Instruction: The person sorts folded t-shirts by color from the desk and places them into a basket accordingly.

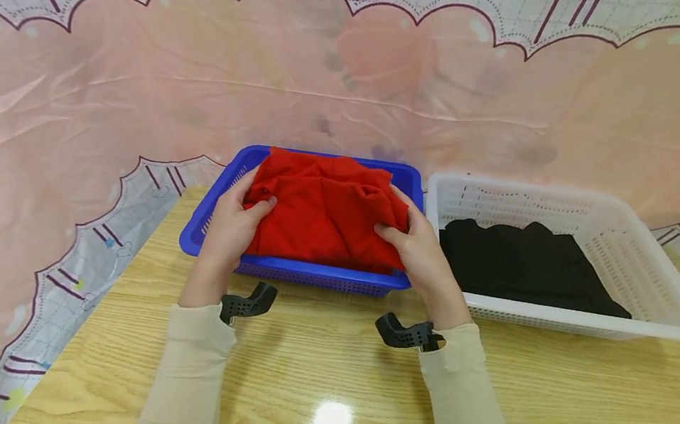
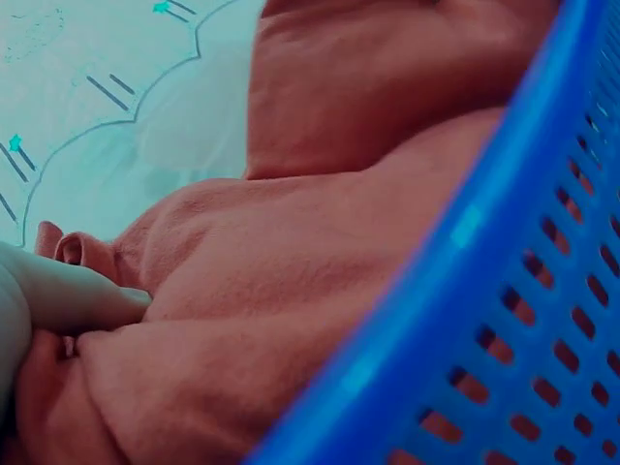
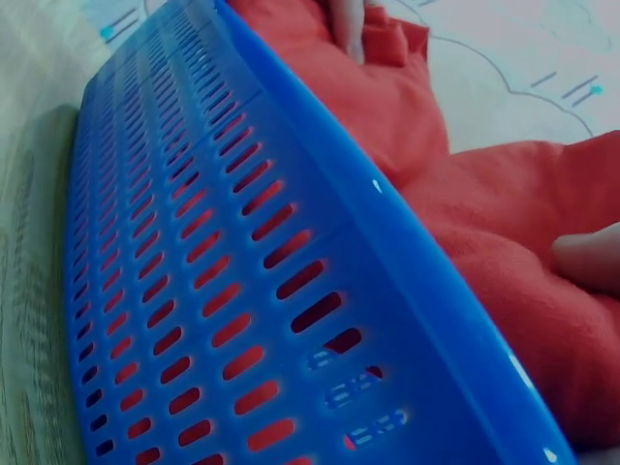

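Observation:
A folded red cloth (image 1: pixel 320 216) lies in and above the blue basket (image 1: pixel 319 271), its folds bunched at both sides. My left hand (image 1: pixel 236 216) grips its left edge, thumb on top. At the opposite edge my right hand (image 1: pixel 416 243) grips it the same way; the fingers under the cloth are hidden. The left wrist view shows the left thumb (image 2: pixel 87 295) pressing into a fold. In the right wrist view the right thumb (image 3: pixel 591 260) rests on the cloth beyond the basket's rim. Whether the cloth touches the basket's bottom I cannot tell.
Right of the blue basket stands a white basket (image 1: pixel 669 284) with a black cloth (image 1: pixel 526 265) lying in it. Both baskets are on a wooden table (image 1: pixel 306 372), against a patterned pink curtain (image 1: pixel 329 96). A black wrist camera (image 1: pixel 247 302) sits on each wrist.

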Available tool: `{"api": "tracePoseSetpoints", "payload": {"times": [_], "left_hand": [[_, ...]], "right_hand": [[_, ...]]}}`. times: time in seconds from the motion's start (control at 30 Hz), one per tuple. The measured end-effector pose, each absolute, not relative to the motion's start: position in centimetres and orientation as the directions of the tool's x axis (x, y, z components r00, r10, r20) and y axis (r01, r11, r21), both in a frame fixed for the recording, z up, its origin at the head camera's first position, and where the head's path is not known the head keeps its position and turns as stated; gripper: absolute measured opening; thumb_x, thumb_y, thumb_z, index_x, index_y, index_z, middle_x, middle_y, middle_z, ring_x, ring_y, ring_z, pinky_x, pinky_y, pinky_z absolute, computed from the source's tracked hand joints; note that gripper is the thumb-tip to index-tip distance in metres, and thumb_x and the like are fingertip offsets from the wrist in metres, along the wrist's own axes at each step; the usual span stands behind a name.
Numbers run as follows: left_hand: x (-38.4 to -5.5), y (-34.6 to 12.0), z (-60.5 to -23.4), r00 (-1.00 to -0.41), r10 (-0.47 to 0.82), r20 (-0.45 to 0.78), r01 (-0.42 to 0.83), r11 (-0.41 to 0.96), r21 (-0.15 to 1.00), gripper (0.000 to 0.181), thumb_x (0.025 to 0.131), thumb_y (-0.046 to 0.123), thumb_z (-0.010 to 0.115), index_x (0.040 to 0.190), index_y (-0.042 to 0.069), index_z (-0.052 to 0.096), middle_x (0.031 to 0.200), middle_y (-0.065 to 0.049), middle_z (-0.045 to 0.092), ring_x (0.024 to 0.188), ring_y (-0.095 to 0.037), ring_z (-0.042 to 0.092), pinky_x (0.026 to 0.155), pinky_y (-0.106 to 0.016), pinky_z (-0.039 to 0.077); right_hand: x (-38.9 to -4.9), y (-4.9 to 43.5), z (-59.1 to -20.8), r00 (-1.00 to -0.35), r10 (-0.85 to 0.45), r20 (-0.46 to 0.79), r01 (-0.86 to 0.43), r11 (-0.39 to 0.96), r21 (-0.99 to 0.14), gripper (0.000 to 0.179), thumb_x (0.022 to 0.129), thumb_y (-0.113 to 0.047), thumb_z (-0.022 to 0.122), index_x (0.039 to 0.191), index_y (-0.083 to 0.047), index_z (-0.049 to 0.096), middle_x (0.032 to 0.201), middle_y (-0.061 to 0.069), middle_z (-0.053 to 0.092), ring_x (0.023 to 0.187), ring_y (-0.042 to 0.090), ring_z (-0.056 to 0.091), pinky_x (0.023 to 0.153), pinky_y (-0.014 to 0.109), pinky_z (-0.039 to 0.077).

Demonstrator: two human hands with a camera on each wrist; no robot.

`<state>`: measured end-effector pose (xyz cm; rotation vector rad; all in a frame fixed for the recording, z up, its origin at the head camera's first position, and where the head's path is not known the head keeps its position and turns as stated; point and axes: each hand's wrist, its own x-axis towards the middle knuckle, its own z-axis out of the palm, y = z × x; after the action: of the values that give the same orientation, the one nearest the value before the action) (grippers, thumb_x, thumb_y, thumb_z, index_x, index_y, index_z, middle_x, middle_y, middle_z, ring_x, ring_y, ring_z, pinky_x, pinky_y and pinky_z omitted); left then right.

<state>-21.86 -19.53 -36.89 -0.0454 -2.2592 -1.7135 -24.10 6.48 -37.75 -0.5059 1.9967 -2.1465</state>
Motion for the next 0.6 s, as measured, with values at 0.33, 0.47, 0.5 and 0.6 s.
{"api": "tracePoseSetpoints", "payload": {"times": [0.33, 0.47, 0.5, 0.6], "left_hand": [[-22.3, -19.6, -37.5, -0.948, -0.188, 0.256, 0.148, 0.452, 0.880, 0.040, 0.087, 0.021, 0.056, 0.126, 0.019, 0.047, 0.117, -0.003, 0.052, 0.099, -0.020, 0.048, 0.085, -0.038, 0.042], [-22.1, -19.7, -37.2, -0.960, -0.180, 0.212, 0.095, 0.503, 0.859, 0.043, 0.087, 0.028, 0.056, 0.126, 0.018, 0.045, 0.115, -0.005, 0.052, 0.096, -0.022, 0.049, 0.081, -0.039, 0.044], [-22.1, -19.7, -37.2, -0.965, -0.171, 0.196, 0.084, 0.510, 0.856, 0.045, 0.087, 0.030, 0.056, 0.128, 0.017, 0.043, 0.116, -0.005, 0.052, 0.097, -0.022, 0.049, 0.081, -0.039, 0.044], [-21.8, -20.1, -37.0, -0.984, -0.117, 0.135, 0.057, 0.511, 0.858, 0.055, 0.087, 0.028, 0.055, 0.135, 0.016, 0.033, 0.125, -0.006, 0.047, 0.104, -0.024, 0.046, 0.087, -0.042, 0.041]], "right_hand": [[-22.2, 5.7, -35.7, -0.945, -0.319, 0.077, -0.111, 0.087, -0.990, 0.053, 0.091, -0.019, 0.051, 0.138, -0.026, 0.030, 0.129, 0.001, 0.043, 0.108, 0.021, 0.047, 0.090, 0.038, 0.039], [-21.9, 5.6, -35.5, -0.946, -0.322, 0.043, -0.100, 0.163, -0.982, 0.049, 0.090, -0.021, 0.052, 0.136, -0.021, 0.034, 0.123, 0.003, 0.048, 0.103, 0.022, 0.049, 0.086, 0.037, 0.042], [-21.9, 5.6, -35.4, -0.945, -0.323, 0.043, -0.104, 0.177, -0.979, 0.049, 0.090, -0.019, 0.052, 0.136, -0.021, 0.035, 0.123, 0.003, 0.048, 0.103, 0.022, 0.049, 0.086, 0.037, 0.042], [-21.9, 5.5, -35.2, -0.944, -0.326, 0.051, -0.111, 0.167, -0.980, 0.053, 0.089, -0.011, 0.049, 0.138, -0.022, 0.030, 0.124, 0.006, 0.047, 0.105, 0.023, 0.048, 0.086, 0.038, 0.041]]}}
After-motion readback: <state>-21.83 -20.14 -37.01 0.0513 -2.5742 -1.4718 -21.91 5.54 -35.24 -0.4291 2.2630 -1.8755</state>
